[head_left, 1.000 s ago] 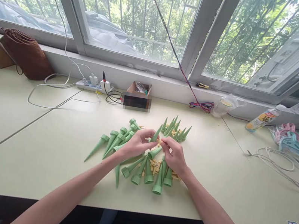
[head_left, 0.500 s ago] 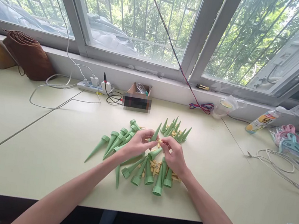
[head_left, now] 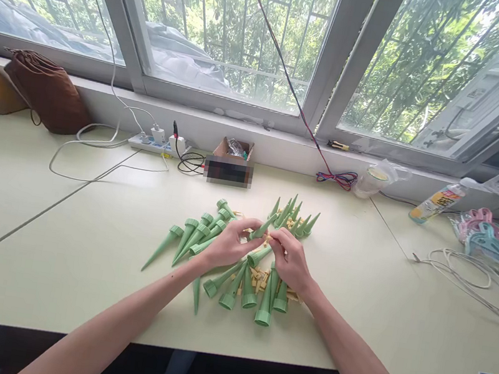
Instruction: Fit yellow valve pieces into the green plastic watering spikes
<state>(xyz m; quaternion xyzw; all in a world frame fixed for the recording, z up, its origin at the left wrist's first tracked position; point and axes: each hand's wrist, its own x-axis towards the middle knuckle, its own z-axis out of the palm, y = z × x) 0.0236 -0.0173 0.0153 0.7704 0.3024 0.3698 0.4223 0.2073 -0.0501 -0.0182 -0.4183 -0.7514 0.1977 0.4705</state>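
Observation:
My left hand (head_left: 235, 243) is closed round a green plastic watering spike (head_left: 262, 228), its tip leaning up and to the right. Close beside it, my right hand (head_left: 290, 258) pinches a small pale-yellow plastic piece (head_left: 270, 234) against or near that spike; the exact contact is too small to make out. Under and in front of my hands lie several more green spikes (head_left: 263, 312), mixed with a heap of yellow pieces (head_left: 258, 280). To the left, other capped spikes (head_left: 169, 242) rest on their sides. Behind my right hand stands a cluster of upright spikes (head_left: 312, 223).
At the back of the table (head_left: 97, 277) are a power strip (head_left: 152, 145) with cables, a small cardboard box (head_left: 235, 149) and a brown pouch (head_left: 49, 92). On the right lie a spray can (head_left: 439, 201), bagged clips (head_left: 495, 248) and a coiled white cable (head_left: 476, 280).
The spike in my left hand has tilted from nearly upright toward the right, its tip lower. My right hand has barely shifted and stays beside it.

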